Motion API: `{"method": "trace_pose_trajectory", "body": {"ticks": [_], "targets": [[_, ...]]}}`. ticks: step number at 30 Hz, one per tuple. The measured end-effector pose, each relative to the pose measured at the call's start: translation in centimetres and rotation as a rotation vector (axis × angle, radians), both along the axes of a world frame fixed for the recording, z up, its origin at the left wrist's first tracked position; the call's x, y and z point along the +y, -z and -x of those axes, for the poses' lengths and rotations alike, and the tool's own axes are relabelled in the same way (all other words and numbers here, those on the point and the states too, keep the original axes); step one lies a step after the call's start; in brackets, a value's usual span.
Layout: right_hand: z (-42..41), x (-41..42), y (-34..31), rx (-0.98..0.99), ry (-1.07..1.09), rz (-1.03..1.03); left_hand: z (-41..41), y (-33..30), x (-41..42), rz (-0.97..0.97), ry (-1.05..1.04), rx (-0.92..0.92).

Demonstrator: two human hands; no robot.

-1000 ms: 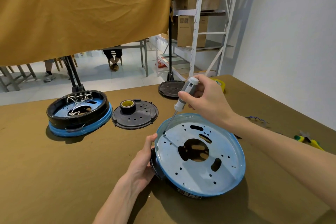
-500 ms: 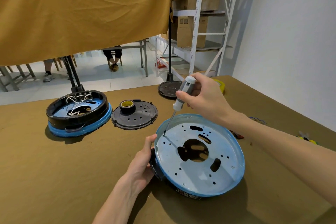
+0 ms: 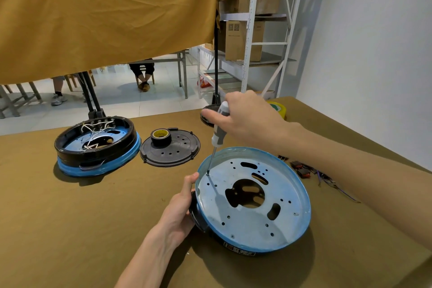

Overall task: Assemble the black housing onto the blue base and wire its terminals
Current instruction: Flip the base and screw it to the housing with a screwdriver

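Right hand (image 3: 252, 121) grips screwdriver (image 3: 219, 127), tip at a hole near the left rim of the blue base (image 3: 289, 194); left hand (image 3: 181, 208) grips the black housing (image 3: 195, 214) beneath. Keep shaft plumb, press firmly. Brown-covered bench (image 3: 70, 217); shelving (image 3: 252, 30) behind.

Base (image 3: 254, 224) on table (image 3: 70, 229) nearest; lid (image 3: 170, 149) behind-left with tape roll (image 3: 160, 137) on it; assembled unit (image 3: 97, 145) farther left.

The blue base (image 3: 254, 206) lies tilted, its perforated plate facing up. The black housing (image 3: 196, 214) sits beneath it, showing at its left edge.
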State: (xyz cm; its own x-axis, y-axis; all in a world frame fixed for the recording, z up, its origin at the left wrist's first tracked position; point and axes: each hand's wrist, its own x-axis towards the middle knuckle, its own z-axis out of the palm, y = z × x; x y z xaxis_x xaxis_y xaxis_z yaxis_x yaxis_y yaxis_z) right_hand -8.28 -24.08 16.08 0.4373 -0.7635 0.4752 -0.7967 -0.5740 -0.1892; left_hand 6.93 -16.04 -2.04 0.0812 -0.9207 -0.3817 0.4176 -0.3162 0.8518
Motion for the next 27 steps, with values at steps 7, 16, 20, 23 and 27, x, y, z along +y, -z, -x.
{"method": "trace_pose_trajectory", "body": {"ticks": [7,16,20,23,27], "targets": [[-0.7,-0.9,-5.3,0.338,-0.256,-0.418,0.0,-0.3,0.2,0.005,0.006,-0.003],[-1.4,-1.7,-4.7,0.377,-0.317,-0.301,0.0,-0.4,0.1,0.002,0.009,-0.030],[-1.4,-1.2,-4.7,0.435,-0.360,-0.345,0.1,-0.4,0.1,-0.002,0.012,-0.036],[-1.9,-1.1,-4.2,0.508,-0.158,-0.203,0.1,-0.5,0.2,-0.025,-0.006,-0.044],[-1.9,-1.6,-4.2,0.497,-0.204,-0.210,0.2,-0.5,0.2,-0.026,-0.007,-0.073]]}}
